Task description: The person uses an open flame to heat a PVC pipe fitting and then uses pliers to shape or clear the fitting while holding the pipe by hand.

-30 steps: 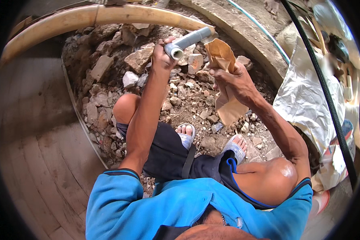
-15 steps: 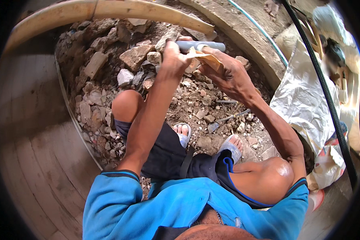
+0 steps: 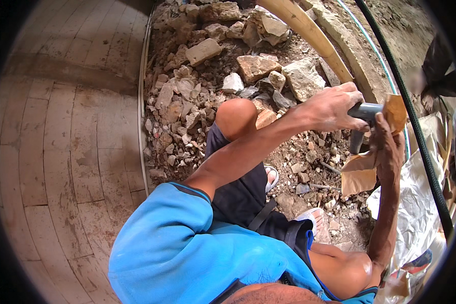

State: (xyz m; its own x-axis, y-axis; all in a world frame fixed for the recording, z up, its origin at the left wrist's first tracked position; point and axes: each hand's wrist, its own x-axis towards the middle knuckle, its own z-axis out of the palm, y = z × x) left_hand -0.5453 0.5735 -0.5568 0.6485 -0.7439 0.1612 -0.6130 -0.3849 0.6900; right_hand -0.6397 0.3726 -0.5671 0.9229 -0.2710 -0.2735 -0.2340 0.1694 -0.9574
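Grey pipe (image 3: 371,109): held up over the rubble (image 3: 187,124), right side of view | left hand (image 3: 339,107): fingers clamped round the pipe's near-left end | right hand (image 3: 387,146): fingers closed on some brown paper (image 3: 358,176) up by the other end, can't tell if it's wrapped fully round

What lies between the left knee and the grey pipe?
In the head view, rubble, including a tan stone beside the left knee; above it cross the left forearm and left hand, gripping the grey pipe.
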